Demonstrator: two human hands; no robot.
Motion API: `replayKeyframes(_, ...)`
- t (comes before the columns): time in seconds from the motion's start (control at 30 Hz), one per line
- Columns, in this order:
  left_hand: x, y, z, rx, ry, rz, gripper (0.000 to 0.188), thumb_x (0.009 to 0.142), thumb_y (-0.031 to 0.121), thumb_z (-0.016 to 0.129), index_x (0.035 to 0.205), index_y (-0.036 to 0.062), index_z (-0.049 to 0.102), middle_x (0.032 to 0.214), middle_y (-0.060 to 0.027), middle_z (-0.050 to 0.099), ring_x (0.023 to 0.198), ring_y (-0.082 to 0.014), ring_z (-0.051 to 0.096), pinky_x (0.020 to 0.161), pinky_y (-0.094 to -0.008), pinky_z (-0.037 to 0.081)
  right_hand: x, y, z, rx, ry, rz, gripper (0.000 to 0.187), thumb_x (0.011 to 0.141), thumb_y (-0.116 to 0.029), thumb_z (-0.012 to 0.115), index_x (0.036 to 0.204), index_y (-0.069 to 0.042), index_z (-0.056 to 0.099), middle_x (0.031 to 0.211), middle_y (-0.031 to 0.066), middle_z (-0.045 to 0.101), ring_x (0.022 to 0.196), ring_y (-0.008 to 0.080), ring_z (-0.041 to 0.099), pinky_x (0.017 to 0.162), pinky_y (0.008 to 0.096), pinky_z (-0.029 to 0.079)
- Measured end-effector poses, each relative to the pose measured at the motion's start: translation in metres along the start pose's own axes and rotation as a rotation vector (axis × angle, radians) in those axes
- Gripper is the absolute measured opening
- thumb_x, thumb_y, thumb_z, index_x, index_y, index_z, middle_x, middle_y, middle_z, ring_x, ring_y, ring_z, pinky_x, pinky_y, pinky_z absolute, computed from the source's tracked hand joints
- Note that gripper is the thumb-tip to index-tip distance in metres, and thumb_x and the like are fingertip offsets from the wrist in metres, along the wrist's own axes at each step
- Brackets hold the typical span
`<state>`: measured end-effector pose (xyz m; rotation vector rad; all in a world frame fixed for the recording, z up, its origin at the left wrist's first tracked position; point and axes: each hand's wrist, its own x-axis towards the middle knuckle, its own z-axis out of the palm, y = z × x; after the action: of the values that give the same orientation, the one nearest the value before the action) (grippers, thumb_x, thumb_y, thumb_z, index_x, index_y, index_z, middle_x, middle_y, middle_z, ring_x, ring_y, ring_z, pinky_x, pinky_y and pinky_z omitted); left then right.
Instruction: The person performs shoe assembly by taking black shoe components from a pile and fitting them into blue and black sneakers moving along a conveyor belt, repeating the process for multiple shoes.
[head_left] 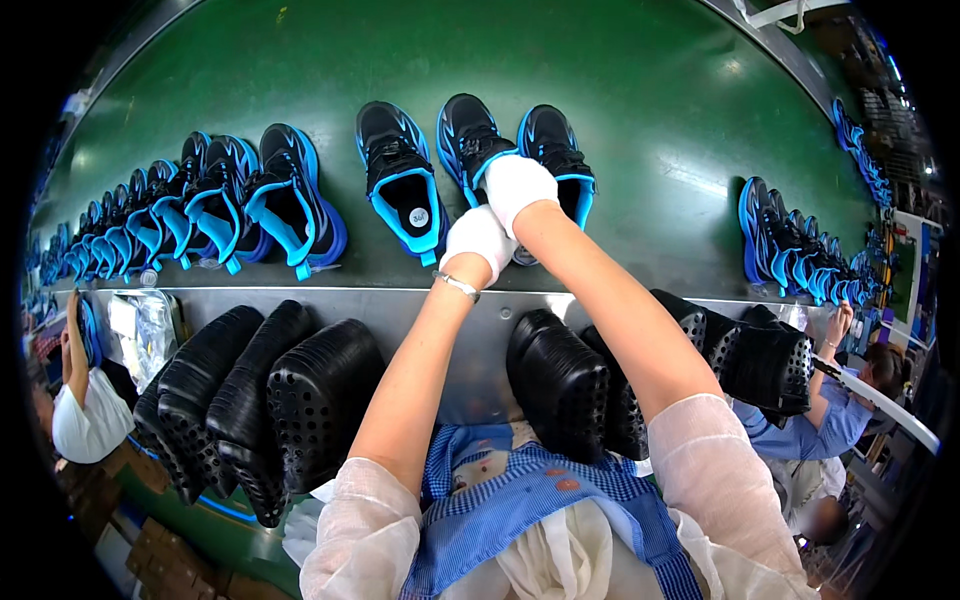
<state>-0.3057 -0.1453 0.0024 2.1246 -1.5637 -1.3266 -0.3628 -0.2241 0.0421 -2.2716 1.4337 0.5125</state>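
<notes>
Both my hands wear white gloves and meet at the middle one of three black sneakers with bright blue lining. My left hand, a bracelet at its wrist, is closed at the heel of the middle sneaker. Just above it, my right hand is closed over that sneaker's opening, its fingertips hidden. The left sneaker stands apart, a round white sticker on its insole. Partly behind my right hand is the right sneaker. All three toes point away from me.
The sneakers stand on a green conveyor belt. Rows of sneakers line it at left and right. Black ridged shoe forms with holed ends hang along the metal edge. Other people work at both sides.
</notes>
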Motion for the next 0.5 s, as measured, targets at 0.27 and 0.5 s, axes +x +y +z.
replayKeyframes(0.27,-0.014,0.021,-0.019,0.093,-0.048,-0.092,0.028,0.084,0.028,0.058,0.096,0.0062,0.070,0.102,-0.0192,0.067,0.096,-0.0344,0.064,0.080,-0.0411,0.053,-0.008,0.003,-0.006,-0.024,0.016,-0.057,0.028,0.087,-0.025,0.050,0.091,-0.006,0.071,0.092,0.0200,0.068,0.088,0.0354,0.066,0.078,0.0419,0.053)
replayKeyframes(0.5,-0.008,0.017,-0.009,0.113,-0.024,-0.077,0.025,0.086,0.025,0.055,0.094,0.0076,0.071,0.100,-0.0186,0.067,0.096,-0.0344,0.064,0.079,-0.0413,0.053,-0.016,-0.002,-0.020,-0.155,-0.008,-0.107,0.023,0.085,-0.014,0.050,0.091,-0.007,0.071,0.096,0.0179,0.069,0.090,0.0320,0.067,0.078,0.0409,0.054)
